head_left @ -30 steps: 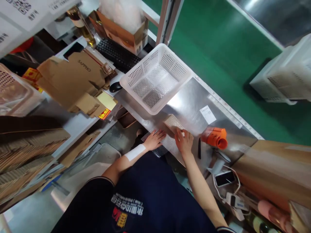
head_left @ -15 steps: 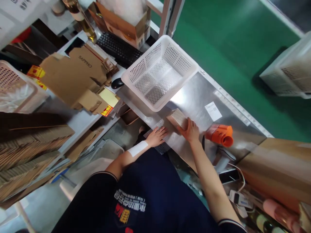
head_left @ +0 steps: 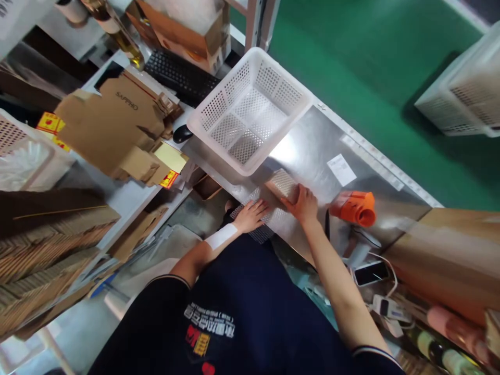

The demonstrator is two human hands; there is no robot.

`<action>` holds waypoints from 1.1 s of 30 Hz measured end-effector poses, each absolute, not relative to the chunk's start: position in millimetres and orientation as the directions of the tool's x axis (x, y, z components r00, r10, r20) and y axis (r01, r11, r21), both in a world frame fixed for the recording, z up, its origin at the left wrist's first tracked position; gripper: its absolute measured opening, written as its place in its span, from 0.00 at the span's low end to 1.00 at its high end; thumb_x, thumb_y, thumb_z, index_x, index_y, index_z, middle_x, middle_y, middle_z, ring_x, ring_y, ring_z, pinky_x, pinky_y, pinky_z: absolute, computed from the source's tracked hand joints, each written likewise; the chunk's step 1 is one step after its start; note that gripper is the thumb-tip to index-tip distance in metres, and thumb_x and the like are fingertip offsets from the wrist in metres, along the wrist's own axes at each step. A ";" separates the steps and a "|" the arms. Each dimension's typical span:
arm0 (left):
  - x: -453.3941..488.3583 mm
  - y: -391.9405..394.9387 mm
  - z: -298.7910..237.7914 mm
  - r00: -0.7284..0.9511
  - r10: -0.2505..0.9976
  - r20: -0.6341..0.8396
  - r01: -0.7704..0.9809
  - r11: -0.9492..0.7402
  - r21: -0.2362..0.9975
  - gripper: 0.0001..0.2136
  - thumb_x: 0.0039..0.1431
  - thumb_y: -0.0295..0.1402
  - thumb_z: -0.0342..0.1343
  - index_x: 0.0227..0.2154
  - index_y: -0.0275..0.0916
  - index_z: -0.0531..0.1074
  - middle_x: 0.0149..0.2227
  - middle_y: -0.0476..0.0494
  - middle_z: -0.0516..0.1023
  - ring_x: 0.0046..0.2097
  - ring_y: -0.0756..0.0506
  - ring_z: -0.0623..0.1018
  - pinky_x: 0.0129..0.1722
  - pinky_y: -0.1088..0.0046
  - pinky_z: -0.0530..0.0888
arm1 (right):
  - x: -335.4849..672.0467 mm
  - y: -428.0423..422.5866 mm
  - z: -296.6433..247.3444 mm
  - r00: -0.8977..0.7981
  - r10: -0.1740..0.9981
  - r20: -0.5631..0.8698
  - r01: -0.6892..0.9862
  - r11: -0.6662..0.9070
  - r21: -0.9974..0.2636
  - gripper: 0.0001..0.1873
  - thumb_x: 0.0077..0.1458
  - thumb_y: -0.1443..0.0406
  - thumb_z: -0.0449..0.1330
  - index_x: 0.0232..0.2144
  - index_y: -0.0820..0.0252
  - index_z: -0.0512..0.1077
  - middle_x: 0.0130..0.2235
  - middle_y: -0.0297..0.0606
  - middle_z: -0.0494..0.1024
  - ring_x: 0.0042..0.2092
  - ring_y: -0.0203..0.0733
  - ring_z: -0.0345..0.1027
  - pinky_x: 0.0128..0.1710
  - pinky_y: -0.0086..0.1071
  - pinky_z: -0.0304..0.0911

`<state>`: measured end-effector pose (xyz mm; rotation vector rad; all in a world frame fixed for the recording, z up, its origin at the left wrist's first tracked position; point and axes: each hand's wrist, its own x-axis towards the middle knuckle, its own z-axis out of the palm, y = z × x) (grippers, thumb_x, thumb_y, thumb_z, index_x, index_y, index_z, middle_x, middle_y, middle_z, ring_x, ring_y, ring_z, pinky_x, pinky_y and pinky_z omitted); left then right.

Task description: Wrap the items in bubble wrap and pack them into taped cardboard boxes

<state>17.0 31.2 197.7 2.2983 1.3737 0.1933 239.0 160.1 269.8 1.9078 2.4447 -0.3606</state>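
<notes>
A small cardboard box [head_left: 282, 182] with bubble wrap over its top rests on the metal tabletop near the front edge. My right hand [head_left: 307, 204] grips its right end, thumb along the near side. To the left, my left hand [head_left: 252, 215] lies flat with fingers spread on a loose sheet of clear bubble wrap [head_left: 261, 234], which hangs over the table edge. A white patch [head_left: 221, 237] covers my left wrist. Just beyond the box stands a white perforated plastic basket [head_left: 250, 169] with nothing visible inside.
An orange tape dispenser [head_left: 353, 207] lies to the right of my right hand, near a paper label [head_left: 341, 170]. A phone [head_left: 371, 273] and a large carton [head_left: 449, 255] are at the right. Flattened cardboard [head_left: 113, 125], a mouse [head_left: 182, 134] and a keyboard [head_left: 179, 75] lie left.
The view has shifted slightly. Both hands keep nearly the same place, the left on the bubble wrap and the right on the box.
</notes>
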 end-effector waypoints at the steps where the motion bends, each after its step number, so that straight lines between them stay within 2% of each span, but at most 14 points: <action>1: 16.8 31.5 198.5 0.495 0.862 -0.114 0.799 -0.399 0.451 0.29 0.71 0.46 0.50 0.71 0.40 0.61 0.73 0.38 0.61 0.74 0.36 0.59 0.74 0.49 0.56 | 233.1 150.3 269.3 -0.242 0.963 -0.119 0.964 0.224 -0.145 0.44 0.60 0.43 0.58 0.63 0.74 0.62 0.56 0.65 0.74 0.54 0.65 0.70 0.52 0.52 0.65; 5: 15.9 31.6 200.5 0.494 0.861 -0.122 0.790 -0.386 0.476 0.29 0.71 0.45 0.51 0.71 0.40 0.60 0.73 0.37 0.60 0.74 0.35 0.59 0.74 0.48 0.55 | 214.3 120.3 269.4 -0.199 0.979 -0.033 0.975 0.195 -0.108 0.41 0.64 0.46 0.54 0.63 0.76 0.61 0.58 0.68 0.72 0.56 0.65 0.68 0.55 0.53 0.61; 11: 15.6 32.6 201.8 0.493 0.864 -0.102 0.768 -0.377 0.517 0.29 0.71 0.44 0.51 0.70 0.39 0.61 0.73 0.37 0.61 0.74 0.33 0.59 0.74 0.47 0.54 | 207.5 110.6 273.3 -0.146 0.988 -0.055 0.970 0.133 -0.202 0.39 0.64 0.47 0.53 0.65 0.72 0.59 0.60 0.68 0.70 0.59 0.67 0.64 0.59 0.58 0.56; 16: 17.7 33.5 202.4 0.479 0.869 -0.128 0.777 -0.352 0.522 0.25 0.70 0.43 0.54 0.65 0.38 0.69 0.69 0.34 0.67 0.73 0.33 0.61 0.73 0.46 0.56 | 200.1 84.0 279.2 -0.202 0.977 -0.076 0.956 0.180 -0.230 0.41 0.63 0.49 0.55 0.67 0.72 0.58 0.63 0.69 0.66 0.63 0.73 0.57 0.60 0.63 0.53; 18: 18.2 32.9 202.4 0.472 0.872 -0.129 0.779 -0.343 0.525 0.24 0.70 0.42 0.54 0.63 0.37 0.71 0.67 0.33 0.70 0.72 0.33 0.64 0.73 0.46 0.57 | 200.8 76.8 282.8 -0.241 0.965 -0.101 0.953 0.215 -0.215 0.36 0.62 0.51 0.57 0.65 0.69 0.62 0.62 0.66 0.67 0.62 0.72 0.59 0.59 0.61 0.56; 21: 18.1 32.4 202.8 0.466 0.875 -0.132 0.782 -0.338 0.524 0.21 0.70 0.42 0.54 0.59 0.37 0.75 0.62 0.34 0.76 0.69 0.34 0.68 0.73 0.47 0.57 | 206.4 81.8 286.7 -0.356 0.922 -0.152 0.921 0.318 -0.226 0.26 0.62 0.51 0.59 0.55 0.60 0.71 0.57 0.58 0.73 0.56 0.65 0.64 0.56 0.55 0.60; 23: 18.0 33.3 203.7 0.467 0.874 -0.133 0.782 -0.338 0.524 0.19 0.70 0.42 0.54 0.56 0.36 0.76 0.61 0.33 0.77 0.68 0.34 0.70 0.73 0.47 0.58 | 210.6 92.6 286.3 -0.450 0.878 -0.166 0.879 0.401 -0.259 0.23 0.60 0.50 0.61 0.51 0.57 0.73 0.57 0.55 0.72 0.58 0.64 0.63 0.57 0.54 0.60; 26: 18.7 36.4 205.7 0.474 0.870 -0.133 0.776 -0.342 0.529 0.20 0.70 0.41 0.54 0.57 0.35 0.75 0.62 0.33 0.76 0.68 0.34 0.70 0.73 0.48 0.57 | 215.1 109.1 280.1 -0.474 0.860 -0.189 0.863 0.411 -0.294 0.29 0.57 0.50 0.64 0.53 0.62 0.69 0.62 0.60 0.68 0.62 0.65 0.61 0.58 0.52 0.62; 29: 17.3 38.0 208.0 0.483 0.865 -0.137 0.772 -0.347 0.532 0.22 0.70 0.42 0.54 0.61 0.34 0.73 0.63 0.35 0.75 0.69 0.33 0.68 0.73 0.49 0.56 | 219.6 122.3 271.7 -0.429 0.868 -0.251 0.882 0.342 -0.325 0.35 0.57 0.49 0.64 0.58 0.65 0.64 0.57 0.59 0.73 0.56 0.62 0.68 0.53 0.50 0.67; 33: 7.1 31.3 211.1 0.515 0.849 -0.119 0.765 -0.393 0.510 0.28 0.70 0.42 0.54 0.69 0.37 0.63 0.72 0.35 0.62 0.73 0.33 0.60 0.73 0.47 0.55 | 232.9 149.8 267.2 -0.334 0.914 -0.230 0.922 0.266 -0.281 0.36 0.54 0.50 0.65 0.58 0.66 0.63 0.54 0.59 0.75 0.54 0.63 0.71 0.52 0.51 0.67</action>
